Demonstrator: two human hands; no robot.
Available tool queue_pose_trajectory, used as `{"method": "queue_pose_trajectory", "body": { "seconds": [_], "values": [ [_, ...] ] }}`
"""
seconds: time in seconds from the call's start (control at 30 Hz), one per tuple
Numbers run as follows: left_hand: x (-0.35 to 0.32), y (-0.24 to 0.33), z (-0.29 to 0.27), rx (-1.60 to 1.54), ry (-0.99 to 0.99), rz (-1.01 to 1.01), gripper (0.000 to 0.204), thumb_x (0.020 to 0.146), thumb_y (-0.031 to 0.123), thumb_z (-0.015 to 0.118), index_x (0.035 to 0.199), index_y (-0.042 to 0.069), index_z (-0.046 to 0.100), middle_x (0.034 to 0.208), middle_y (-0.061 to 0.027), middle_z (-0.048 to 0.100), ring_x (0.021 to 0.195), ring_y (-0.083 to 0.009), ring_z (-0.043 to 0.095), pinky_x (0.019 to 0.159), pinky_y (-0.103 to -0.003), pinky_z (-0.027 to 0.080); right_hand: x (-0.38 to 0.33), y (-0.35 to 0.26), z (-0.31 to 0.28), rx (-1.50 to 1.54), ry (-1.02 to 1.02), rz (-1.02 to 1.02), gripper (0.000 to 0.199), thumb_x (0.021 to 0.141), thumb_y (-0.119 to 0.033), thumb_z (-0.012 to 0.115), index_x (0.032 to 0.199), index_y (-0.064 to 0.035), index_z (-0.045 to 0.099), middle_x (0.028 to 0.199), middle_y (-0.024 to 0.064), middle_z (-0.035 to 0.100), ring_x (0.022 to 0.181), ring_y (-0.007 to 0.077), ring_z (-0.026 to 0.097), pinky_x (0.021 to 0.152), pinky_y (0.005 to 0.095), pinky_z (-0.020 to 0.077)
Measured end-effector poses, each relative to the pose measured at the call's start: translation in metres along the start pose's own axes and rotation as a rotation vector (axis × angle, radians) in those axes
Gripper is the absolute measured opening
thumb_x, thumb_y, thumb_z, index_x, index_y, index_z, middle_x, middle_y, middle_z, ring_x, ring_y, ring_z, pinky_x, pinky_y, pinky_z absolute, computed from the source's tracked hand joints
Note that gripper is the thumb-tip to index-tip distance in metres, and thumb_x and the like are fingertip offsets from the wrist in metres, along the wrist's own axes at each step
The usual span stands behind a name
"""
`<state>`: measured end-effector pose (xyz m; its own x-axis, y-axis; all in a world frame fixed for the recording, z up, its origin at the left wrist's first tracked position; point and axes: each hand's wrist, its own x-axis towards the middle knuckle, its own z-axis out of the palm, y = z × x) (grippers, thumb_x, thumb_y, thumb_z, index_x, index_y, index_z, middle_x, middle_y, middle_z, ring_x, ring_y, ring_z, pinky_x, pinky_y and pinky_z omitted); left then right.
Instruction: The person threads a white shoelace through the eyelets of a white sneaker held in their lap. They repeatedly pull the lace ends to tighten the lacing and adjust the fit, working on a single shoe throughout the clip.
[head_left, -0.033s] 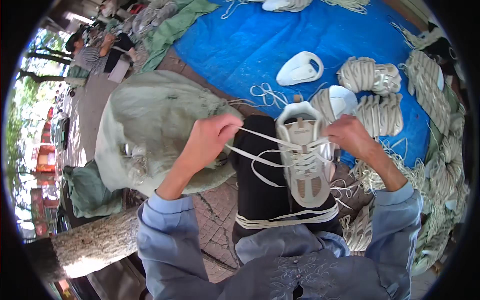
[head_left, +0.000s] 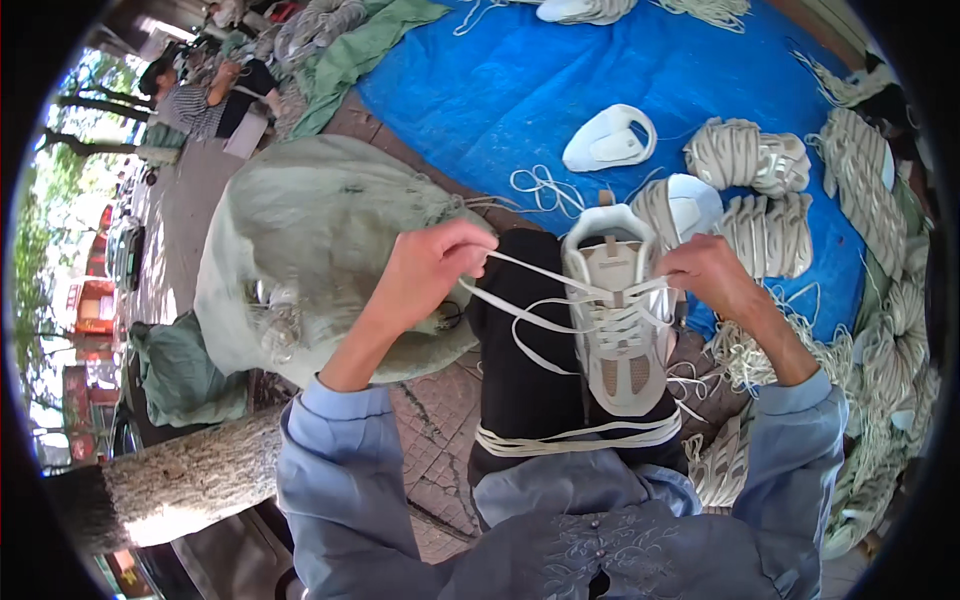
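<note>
A beige and white sneaker (head_left: pixel 622 370) rests on my black-clad lap, its toe toward me and its heel pointing away. White shoelaces (head_left: pixel 540 322) cross its tongue in several rows. Off to the shoe's left, my left hand (head_left: pixel 432 268) is closed in a pinch on a lace, which runs taut from the fingers to the eyelets. Close by the shoe's right side, my right hand (head_left: pixel 712 275) pinches a lace near the upper eyelets. A loose loop of lace hangs over my left thigh. Pale cords (head_left: pixel 580 440) are wound across both thighs.
On the blue tarp (head_left: pixel 480 110) lie a white shoe-shaped piece (head_left: pixel 612 138), bundled beige shoe uppers (head_left: pixel 748 155) and loose laces. More uppers and tangled laces (head_left: pixel 890 350) are piled at right. At left stand a large pale sack (head_left: pixel 300 230) and a tree trunk (head_left: pixel 200 480). Another person (head_left: pixel 200 105) sits far left.
The whole view has shifted slightly, with the scene sitting a little further right. Both hands keep their pinch on the laces.
</note>
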<state>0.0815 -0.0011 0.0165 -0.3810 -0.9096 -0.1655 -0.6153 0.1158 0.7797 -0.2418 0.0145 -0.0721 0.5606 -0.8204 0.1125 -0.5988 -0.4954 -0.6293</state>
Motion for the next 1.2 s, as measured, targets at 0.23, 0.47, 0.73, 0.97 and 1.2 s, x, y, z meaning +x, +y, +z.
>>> {"method": "queue_pose_trajectory", "body": {
  "seconds": [0.23, 0.47, 0.73, 0.97, 1.2],
  "values": [
    [-0.009, -0.015, -0.026, -0.550, -0.123, -0.176, 0.017, 0.083, 0.009, 0.052, 0.096, -0.002, 0.058, 0.078, -0.0075, 0.061, 0.071, -0.0146, 0.059, 0.066, -0.027, 0.046, 0.007, -0.003, 0.004, 0.291, -0.016, 0.230, 0.009, 0.061, 0.002, 0.062, 0.070, -0.0011, 0.061, 0.060, 0.0070, 0.059, 0.053, 0.0114, 0.054, 0.048, 0.0252, 0.0415],
    [-0.010, -0.020, -0.024, 0.251, 0.042, -0.032, 0.017, 0.080, 0.002, 0.048, 0.091, 0.002, 0.061, 0.070, -0.0046, 0.060, 0.062, -0.0101, 0.057, 0.055, -0.022, 0.046, 0.005, 0.000, 0.004, 0.303, -0.032, 0.253, 0.011, 0.061, 0.002, 0.062, 0.072, -0.0004, 0.061, 0.059, 0.0046, 0.058, 0.055, 0.0100, 0.053, 0.050, 0.0236, 0.0412],
    [-0.027, -0.018, -0.043, -0.264, -0.258, -0.131, 0.021, 0.083, -0.003, 0.044, 0.101, -0.002, 0.055, 0.094, -0.0082, 0.058, 0.086, -0.0164, 0.060, 0.068, -0.026, 0.049, 0.002, 0.002, 0.007, 0.405, -0.011, 0.287, 0.012, 0.063, 0.007, 0.057, 0.071, 0.0013, 0.062, 0.057, 0.0040, 0.058, 0.049, 0.0053, 0.050, 0.044, 0.0216, 0.0395],
    [-0.029, -0.029, -0.029, 0.817, 0.136, 0.186, 0.015, 0.080, -0.001, 0.048, 0.093, 0.000, 0.056, 0.077, -0.0024, 0.060, 0.066, -0.0140, 0.059, 0.057, -0.026, 0.047, 0.007, -0.003, 0.000, 0.486, -0.055, 0.416, 0.012, 0.064, 0.005, 0.062, 0.075, 0.0004, 0.063, 0.063, 0.0028, 0.059, 0.060, 0.0047, 0.053, 0.053, 0.0201, 0.0416],
    [-0.037, -0.024, -0.040, -0.418, -0.055, -0.009, 0.011, 0.078, 0.004, 0.055, 0.086, 0.002, 0.060, 0.076, -0.0031, 0.060, 0.067, -0.0086, 0.056, 0.061, -0.025, 0.046, 0.000, 0.003, -0.002, 0.505, -0.073, 0.437, 0.013, 0.065, 0.006, 0.062, 0.077, 0.0013, 0.064, 0.065, 0.0031, 0.061, 0.060, 0.0052, 0.053, 0.054, 0.0196, 0.0420]
  ]
}}
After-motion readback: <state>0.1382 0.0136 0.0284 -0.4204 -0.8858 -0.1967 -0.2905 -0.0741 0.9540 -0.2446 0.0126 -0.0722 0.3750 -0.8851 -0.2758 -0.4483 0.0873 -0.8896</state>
